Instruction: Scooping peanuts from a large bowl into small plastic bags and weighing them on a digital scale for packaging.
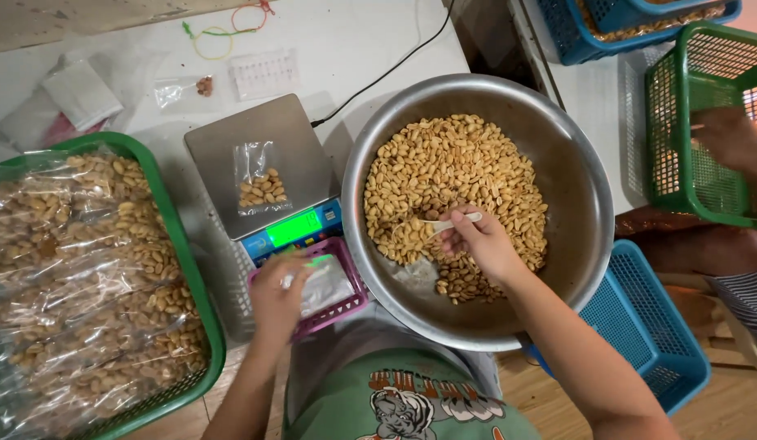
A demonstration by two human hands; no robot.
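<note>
My right hand [481,242] is inside a large metal bowl [574,155] of peanuts [452,171] and grips a white plastic spoon [453,222] dug into the nuts. My left hand [277,295] reaches into a small pink basket [352,277] of empty clear bags [328,285] and touches the top bag. A small clear bag of peanuts [260,181] lies on the steel plate of a digital scale [232,138], whose green display [294,229] is lit.
A green basket [176,236] full of packed peanut bags stands at the left. Blue baskets [651,326] sit at the lower right and top right. Another person's hand [729,137] holds a green basket [664,106] at the right. Loose bags and rubber bands [215,37] lie behind the scale.
</note>
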